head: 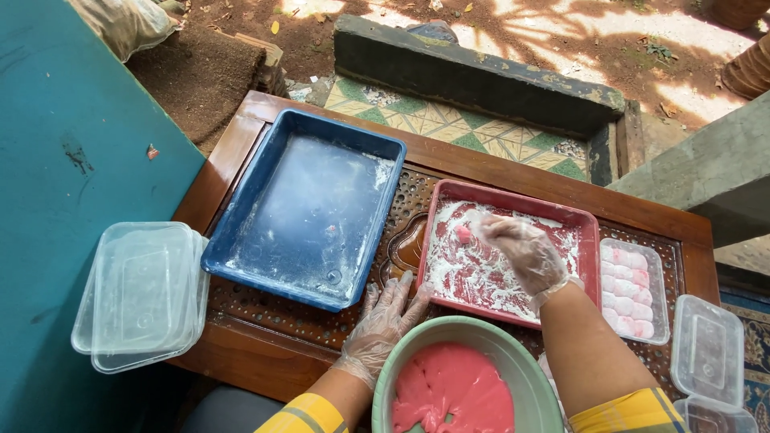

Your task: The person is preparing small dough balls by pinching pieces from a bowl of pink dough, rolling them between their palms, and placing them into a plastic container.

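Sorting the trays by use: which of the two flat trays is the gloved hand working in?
The red tray, right of the blue tray. The right hand rolls a pink piece in its white powder.

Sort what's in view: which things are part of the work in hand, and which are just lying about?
In use:
- right hand rolling a pink piece in the floured red tray
- left hand steadying that tray
- green bowl of pink dough
- clear box of finished pink pieces

Lying about:
- blue tray, floured, nothing on it
- stacked clear lids
- clear containers
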